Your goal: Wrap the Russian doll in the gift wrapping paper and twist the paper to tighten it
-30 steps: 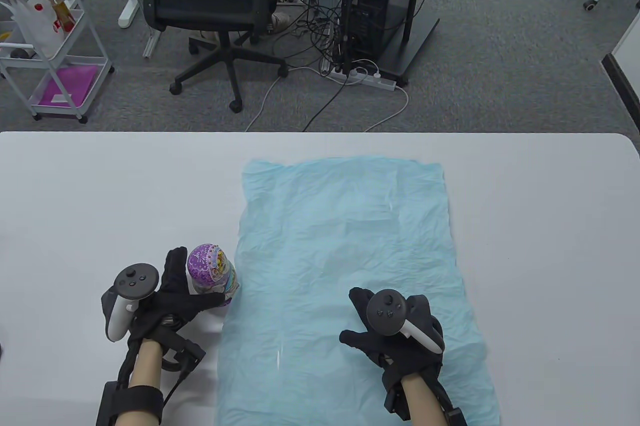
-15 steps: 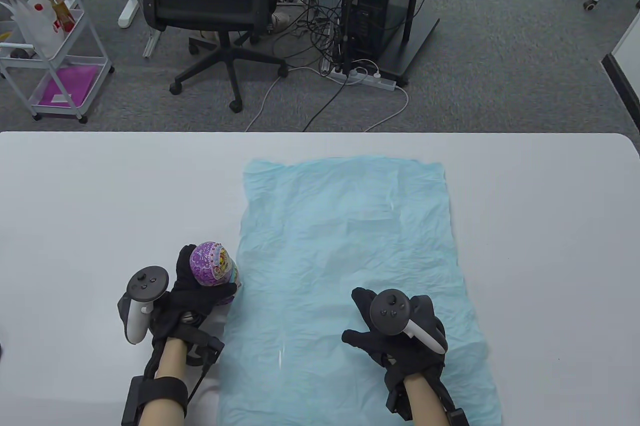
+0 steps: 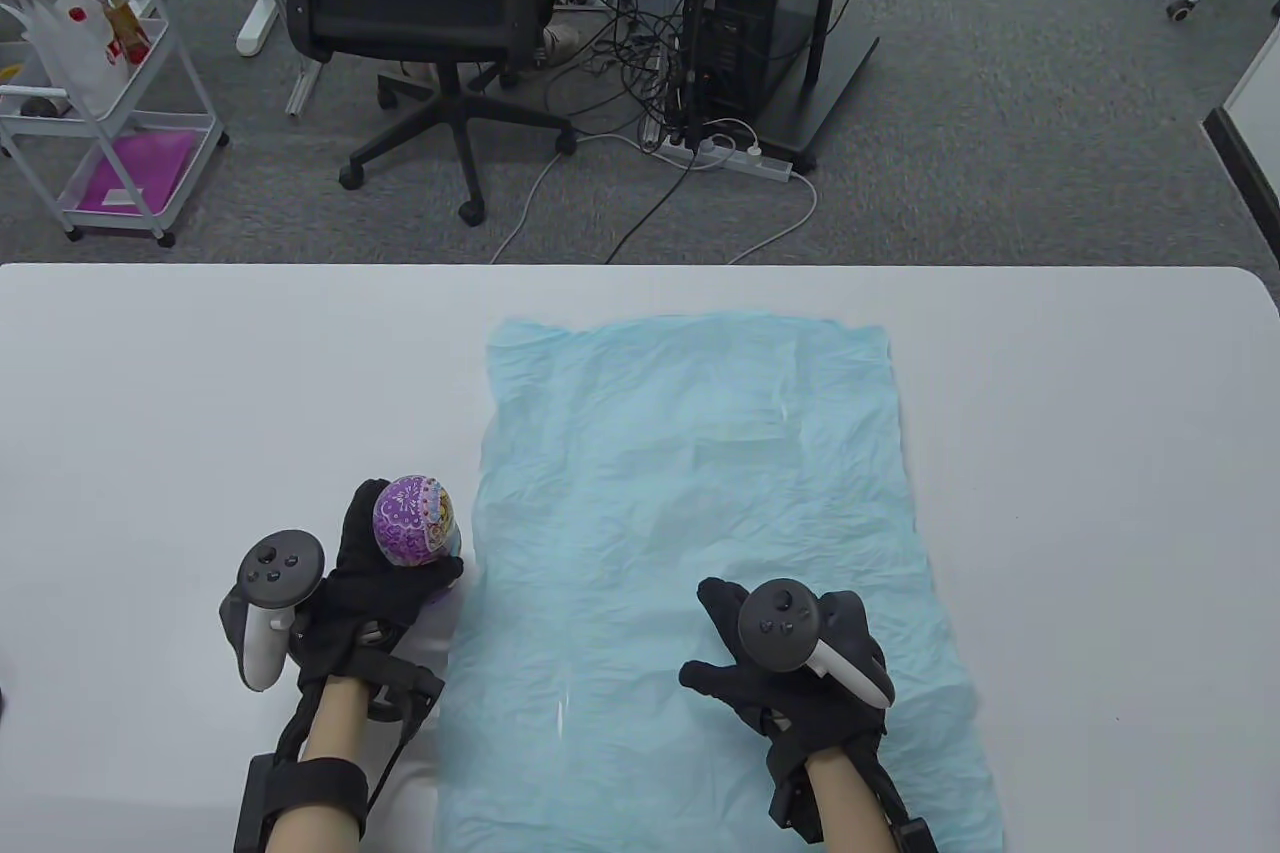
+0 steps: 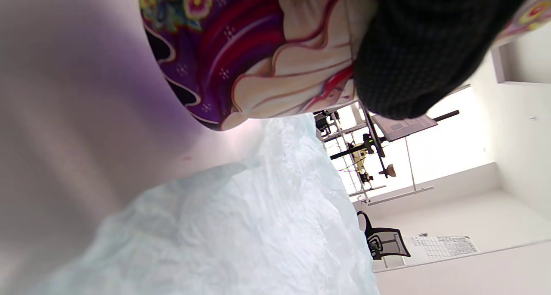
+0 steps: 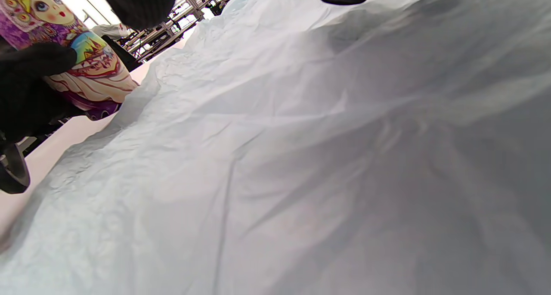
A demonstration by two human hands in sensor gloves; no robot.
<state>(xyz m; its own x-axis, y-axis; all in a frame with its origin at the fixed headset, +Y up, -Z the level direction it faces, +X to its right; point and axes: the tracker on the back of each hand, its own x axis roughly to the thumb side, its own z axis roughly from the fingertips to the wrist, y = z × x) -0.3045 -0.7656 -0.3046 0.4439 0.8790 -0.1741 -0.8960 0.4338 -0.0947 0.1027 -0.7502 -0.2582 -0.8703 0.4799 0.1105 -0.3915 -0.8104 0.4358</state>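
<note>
Progress: I judge this an early stage. The Russian doll [image 3: 413, 521] is picked up but not yet on the gift wrapping paper [image 3: 690, 533]; no fold or twist is made.
Left hand: my left hand [image 3: 375, 583] grips the doll, fingers behind it and thumb across its front. In the left wrist view its base is tilted up off the table [image 3: 200, 413].
Doll position: just off the paper's left edge, toward the near side.
Right hand: my right hand [image 3: 785, 668] lies spread, fingers out, on the near right part of the sheet, holding nothing.
Left to do: set the doll on the sheet, gather the paper round it, twist it tight.
Edges: the sheet lies flat but crumpled; its near edge runs out of the table view.
Room: bare paper in the middle and far part; bare tabletop on both sides.
</note>
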